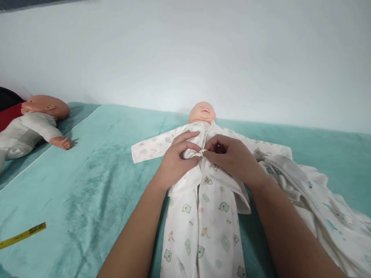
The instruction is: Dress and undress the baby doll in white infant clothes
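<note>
Left hand: curled over the chest, its thumb and index finger point(176, 159) pinching the cloth at the front opening; the other fingers spread lightly over the chest.
Right hand: thumb and bent fingers point(234, 156) closed on the facing edge, tips almost meeting the left ones.
Pinched spot: a small pale bit of cloth point(202, 153) between both sets of fingertips; whether it hides a button, a snap or a tie cannot be told.
Jacket: white with small animal prints point(216, 179), on the doll, sleeves spread to both sides; below the hands the front flaps hang apart, the right one flared outward.
Good handling: the step looks like working the front fastening. Best keep one hand as the anchor and let the other do the fine work, lining the edges up first so the flaps end level.
Care: lift the cloth slightly off the chest rather than pressing down, and avoid catching the layer beneath.
Doll: on its back, head point(202, 112) towards the wall point(185, 58).
Trousers: matching print point(214, 235), reaching down from under the jacket.
Clothes pile: rumpled point(321, 208), beside the right forearm; a sleeve could snag there.
Bed cover: turquoise point(101, 162), under everything.
Far left: another doll point(40, 120) and a yellow strip point(23, 235), well apart.
</note>
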The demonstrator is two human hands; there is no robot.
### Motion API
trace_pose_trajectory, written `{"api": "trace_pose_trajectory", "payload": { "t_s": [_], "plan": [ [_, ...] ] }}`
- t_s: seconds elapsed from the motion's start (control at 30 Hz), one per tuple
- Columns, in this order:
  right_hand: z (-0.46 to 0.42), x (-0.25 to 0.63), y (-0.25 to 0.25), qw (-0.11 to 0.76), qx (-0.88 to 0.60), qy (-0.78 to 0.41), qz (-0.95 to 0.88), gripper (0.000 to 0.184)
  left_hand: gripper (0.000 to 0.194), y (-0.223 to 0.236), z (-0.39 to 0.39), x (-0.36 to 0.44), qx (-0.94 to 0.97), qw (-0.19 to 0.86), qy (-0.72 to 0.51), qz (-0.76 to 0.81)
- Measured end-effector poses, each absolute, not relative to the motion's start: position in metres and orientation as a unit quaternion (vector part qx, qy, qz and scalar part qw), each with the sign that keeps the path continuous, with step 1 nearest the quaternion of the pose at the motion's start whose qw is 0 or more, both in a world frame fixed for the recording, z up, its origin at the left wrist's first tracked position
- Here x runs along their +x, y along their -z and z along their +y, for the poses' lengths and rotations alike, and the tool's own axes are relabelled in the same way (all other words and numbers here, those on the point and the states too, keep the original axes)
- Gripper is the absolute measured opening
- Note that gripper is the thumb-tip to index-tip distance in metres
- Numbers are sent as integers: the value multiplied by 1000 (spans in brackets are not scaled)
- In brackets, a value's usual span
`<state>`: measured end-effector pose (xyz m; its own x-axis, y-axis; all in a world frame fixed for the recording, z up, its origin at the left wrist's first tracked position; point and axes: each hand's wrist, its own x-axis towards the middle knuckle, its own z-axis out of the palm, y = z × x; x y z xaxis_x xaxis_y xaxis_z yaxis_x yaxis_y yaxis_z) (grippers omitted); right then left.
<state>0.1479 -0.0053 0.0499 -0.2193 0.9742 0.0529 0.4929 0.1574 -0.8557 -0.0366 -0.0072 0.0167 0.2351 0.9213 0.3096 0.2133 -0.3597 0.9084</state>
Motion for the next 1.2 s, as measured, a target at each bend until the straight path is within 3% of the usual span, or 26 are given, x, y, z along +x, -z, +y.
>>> {"api": "trace_pose_trajectory", "payload": {
  "t_s": [0.3, 0.77, 0.87, 0.93, 1.07, 1.2],
  "plan": [
    [-5, 150, -49, 319, -512, -398, -691, 15, 15, -19, -8, -36, 669, 411, -452, 423],
    [-2, 153, -47, 333, -506, -408, -684, 2, 9, -22, -9, -37, 605, 476, -512, 381],
    [-2, 153, -42, 394, -482, -465, -629, 6, 5, -22, -8, -34, 572, 478, -542, 388],
    [1, 153, -37, 488, -481, -488, -541, 8, 3, -20, -7, -33, 528, 474, -576, 406],
    [13, 156, -21, 666, -528, -415, -324, 11, 11, -16, -1, -36, 401, 453, -646, 465],
    [10, 170, 4, 686, -597, -334, -247, 26, 18, -16, 3, -52, 279, 438, -706, 482]
  ]
}}
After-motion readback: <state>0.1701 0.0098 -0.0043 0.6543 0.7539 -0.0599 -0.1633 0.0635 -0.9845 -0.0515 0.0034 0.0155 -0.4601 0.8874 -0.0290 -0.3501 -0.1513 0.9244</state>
